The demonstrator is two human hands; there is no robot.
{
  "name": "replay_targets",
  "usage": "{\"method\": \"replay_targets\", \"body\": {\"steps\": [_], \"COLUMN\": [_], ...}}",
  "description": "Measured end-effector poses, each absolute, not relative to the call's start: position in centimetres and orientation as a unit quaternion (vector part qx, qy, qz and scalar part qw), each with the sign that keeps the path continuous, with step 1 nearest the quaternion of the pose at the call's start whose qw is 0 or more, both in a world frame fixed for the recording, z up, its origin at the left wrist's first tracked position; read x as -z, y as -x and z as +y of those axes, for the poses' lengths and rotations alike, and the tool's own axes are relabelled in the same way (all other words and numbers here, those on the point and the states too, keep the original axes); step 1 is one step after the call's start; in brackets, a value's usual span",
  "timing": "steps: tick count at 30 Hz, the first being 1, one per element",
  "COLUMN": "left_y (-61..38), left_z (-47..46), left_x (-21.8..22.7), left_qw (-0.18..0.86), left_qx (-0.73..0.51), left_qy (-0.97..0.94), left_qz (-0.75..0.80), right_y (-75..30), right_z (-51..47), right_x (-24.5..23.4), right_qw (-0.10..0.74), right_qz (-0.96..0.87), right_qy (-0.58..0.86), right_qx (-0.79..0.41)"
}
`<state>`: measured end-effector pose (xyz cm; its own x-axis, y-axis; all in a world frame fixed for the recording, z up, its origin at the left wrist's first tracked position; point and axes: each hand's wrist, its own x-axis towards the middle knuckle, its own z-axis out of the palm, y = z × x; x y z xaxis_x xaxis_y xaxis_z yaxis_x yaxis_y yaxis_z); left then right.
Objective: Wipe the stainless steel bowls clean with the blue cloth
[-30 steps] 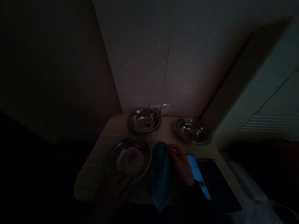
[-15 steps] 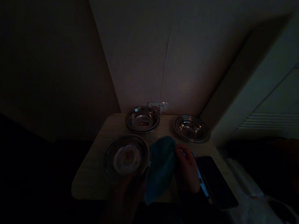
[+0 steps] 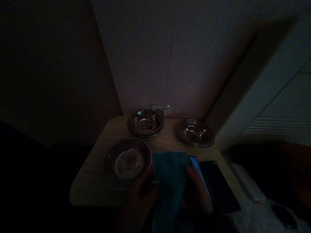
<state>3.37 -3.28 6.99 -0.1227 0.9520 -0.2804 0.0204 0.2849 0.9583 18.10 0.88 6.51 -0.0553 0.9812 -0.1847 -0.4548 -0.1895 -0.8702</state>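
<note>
A teal cloth [image 3: 170, 178] hangs spread out between my hands above the table's front edge. My right hand [image 3: 198, 190] grips its upper right edge, fingers closed on the fabric. My left hand [image 3: 139, 198] is at the cloth's left edge with its fingers curled in. A small pale thing [image 3: 154, 181] shows at those fingertips, too dark to name. Just beyond my left hand lies a wide steel basin [image 3: 127, 162] with a coloured label inside. In the dim light the fingers are partly lost in shadow.
Nested steel bowls [image 3: 145, 123] stand at the back left of the wooden table [image 3: 91, 176], and another nested stack [image 3: 195, 133] at the back right. A lit phone [image 3: 199, 170] and a dark tablet-like slab [image 3: 220, 188] lie at right. A wall socket [image 3: 161, 109] is behind.
The cloth has opened out wider and hangs lower. My left hand has risen to the cloth's left edge. The view has shifted slightly, while the bowls stay put.
</note>
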Motion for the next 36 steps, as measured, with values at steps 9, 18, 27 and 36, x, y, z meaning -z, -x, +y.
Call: {"method": "replay_targets", "body": {"steps": [9, 18, 27, 36], "left_y": [-0.6, -0.5, 1.9, 2.3], "left_z": [-2.1, 0.2, -0.4, -2.4], "left_x": [-5.3, -4.2, -6.7, -11.2], "left_qw": [0.166, 0.126, 0.185, 0.334], "left_qx": [-0.363, -0.137, -0.291, -0.396], "left_qy": [-0.616, -0.719, -0.676, -0.492], "left_qz": [0.679, 0.669, 0.651, 0.699], "right_y": [-20.0, -19.6, -19.2, -15.0], "right_z": [1.6, 2.0, 2.3, 1.6], "right_x": [-5.7, -5.5, -6.1, -6.9], "right_qw": [0.503, 0.506, 0.508, 0.487], "right_qz": [-0.42, -0.483, -0.54, -0.728], "right_qy": [0.588, 0.609, 0.588, 0.464], "right_qx": [-0.474, -0.374, -0.323, -0.131]}}
